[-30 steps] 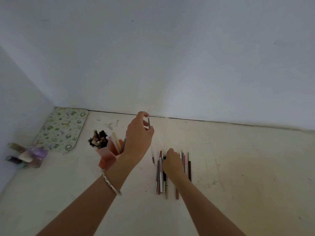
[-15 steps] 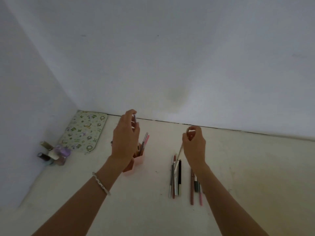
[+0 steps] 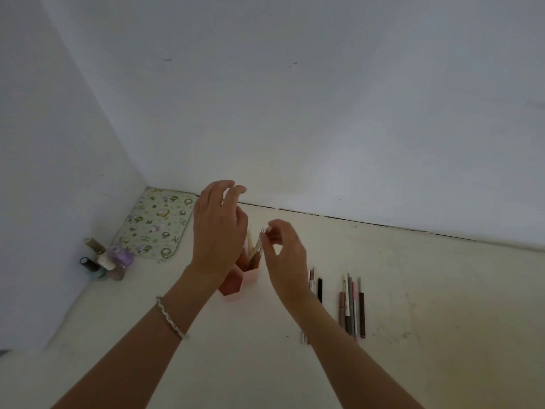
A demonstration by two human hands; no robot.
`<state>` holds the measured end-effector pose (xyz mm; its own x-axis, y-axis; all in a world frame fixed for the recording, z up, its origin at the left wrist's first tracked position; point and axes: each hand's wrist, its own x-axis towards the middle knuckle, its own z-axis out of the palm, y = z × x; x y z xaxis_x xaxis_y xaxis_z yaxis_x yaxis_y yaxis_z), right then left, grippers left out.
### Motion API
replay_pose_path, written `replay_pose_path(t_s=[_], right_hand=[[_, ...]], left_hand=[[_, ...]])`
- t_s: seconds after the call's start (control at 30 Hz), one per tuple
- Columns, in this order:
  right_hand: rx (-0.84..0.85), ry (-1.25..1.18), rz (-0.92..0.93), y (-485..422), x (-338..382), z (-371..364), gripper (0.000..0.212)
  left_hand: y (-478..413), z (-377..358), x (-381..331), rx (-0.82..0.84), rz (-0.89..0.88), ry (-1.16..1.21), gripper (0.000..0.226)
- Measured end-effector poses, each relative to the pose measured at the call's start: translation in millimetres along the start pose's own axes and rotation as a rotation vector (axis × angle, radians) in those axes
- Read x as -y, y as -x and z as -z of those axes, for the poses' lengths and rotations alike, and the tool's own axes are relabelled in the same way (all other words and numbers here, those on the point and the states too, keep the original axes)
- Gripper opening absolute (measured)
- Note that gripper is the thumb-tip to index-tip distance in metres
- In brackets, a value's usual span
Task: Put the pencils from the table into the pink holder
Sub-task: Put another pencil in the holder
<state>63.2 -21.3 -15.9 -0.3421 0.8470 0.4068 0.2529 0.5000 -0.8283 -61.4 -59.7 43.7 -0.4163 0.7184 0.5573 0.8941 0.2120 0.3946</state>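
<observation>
My right hand (image 3: pixel 284 255) pinches a pencil (image 3: pixel 258 245) by its top, tip down in the pink holder (image 3: pixel 246 276) at frame centre. My left hand (image 3: pixel 218 231) hovers spread and empty. Loose pencils (image 3: pixel 352 305) lie lower right; no writing legible.

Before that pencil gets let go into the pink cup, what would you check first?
1. Right hand grips the pencil: ok, pinched at its top end.
2. Pencil's lower end inside the pink holder: ok, it seems to be.
3. Left hand empty, out of the way: ok, fingers spread beside the holder.
4. Holder upright: ok.
5. Room left in holder: cannot tell, left hand hides much of it.
6. Pencils on the table still left: not ok, several remain.
</observation>
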Motion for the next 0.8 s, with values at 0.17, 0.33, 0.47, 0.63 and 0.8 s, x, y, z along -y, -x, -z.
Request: replay_pose_path(t_s=[0.17,0.33,0.47,0.63,0.8], right_hand=[[0.047,0.252,0.207,15.7,-19.4,4.3,0.018],[-0.067,0.244,-0.088,12.2,-45.3,51.8,0.022],[-0.104,0.290,-0.222,14.2,-65.4,85.5,0.020],[-0.069,0.283,-0.333,23.2,-86.1,114.3,0.020],[-0.005,0.314,-0.393,33.4,-107.8,131.6,0.020]], left_hand=[[4.7,-2.3,-17.9,-0.014,-0.001,0.109,0.028],[47.8,-48.6,-57.8,0.453,0.091,-0.003,0.008],[92.9,-99.4,-80.2,0.782,0.282,0.009,0.013],[114.2,-131.8,-90.5,0.885,0.474,-0.032,0.008],[117.2,-145.6,-95.8,0.938,0.448,-0.094,0.017]])
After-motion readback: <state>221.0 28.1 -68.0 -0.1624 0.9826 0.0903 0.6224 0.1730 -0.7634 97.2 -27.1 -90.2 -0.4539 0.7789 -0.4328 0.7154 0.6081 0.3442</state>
